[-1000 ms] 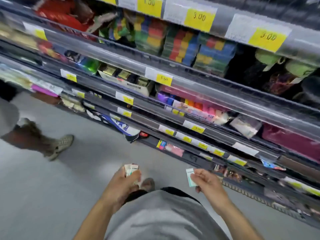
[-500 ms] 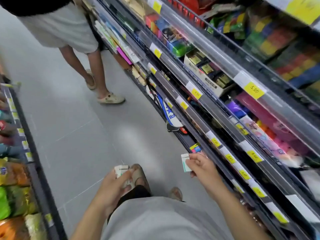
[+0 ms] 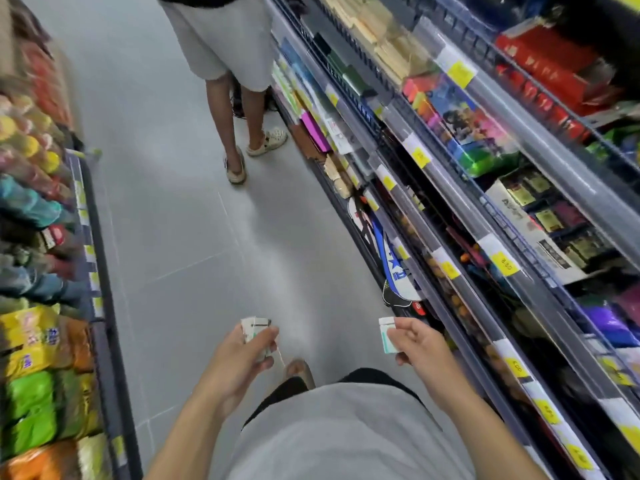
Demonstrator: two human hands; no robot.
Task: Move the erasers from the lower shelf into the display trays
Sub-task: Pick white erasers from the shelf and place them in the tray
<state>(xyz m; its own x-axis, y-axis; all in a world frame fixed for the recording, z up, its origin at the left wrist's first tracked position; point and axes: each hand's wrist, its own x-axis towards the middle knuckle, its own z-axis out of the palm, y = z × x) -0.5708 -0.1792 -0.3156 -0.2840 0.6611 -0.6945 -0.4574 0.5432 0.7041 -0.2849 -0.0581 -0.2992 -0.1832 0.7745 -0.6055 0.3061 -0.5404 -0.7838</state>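
Hands (image 3: 239, 358) (image 3: 417, 342) each gripping erasers (image 3: 255, 332).

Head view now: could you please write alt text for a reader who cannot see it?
In a shop aisle, the left hand grips several erasers and the right hand pinches one eraser beside the shelves. Another person stands ahead on the grey floor.

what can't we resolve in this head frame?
- Erasers in left hand: count unclear in the head view; the fingers cover most of the stack.
- Eraser in right hand: print too small to read.
- Display trays: none identifiable.
- Price tags: blurred digits.
- Left-side packets: motion blur.
- Other person: cut off by the top edge.
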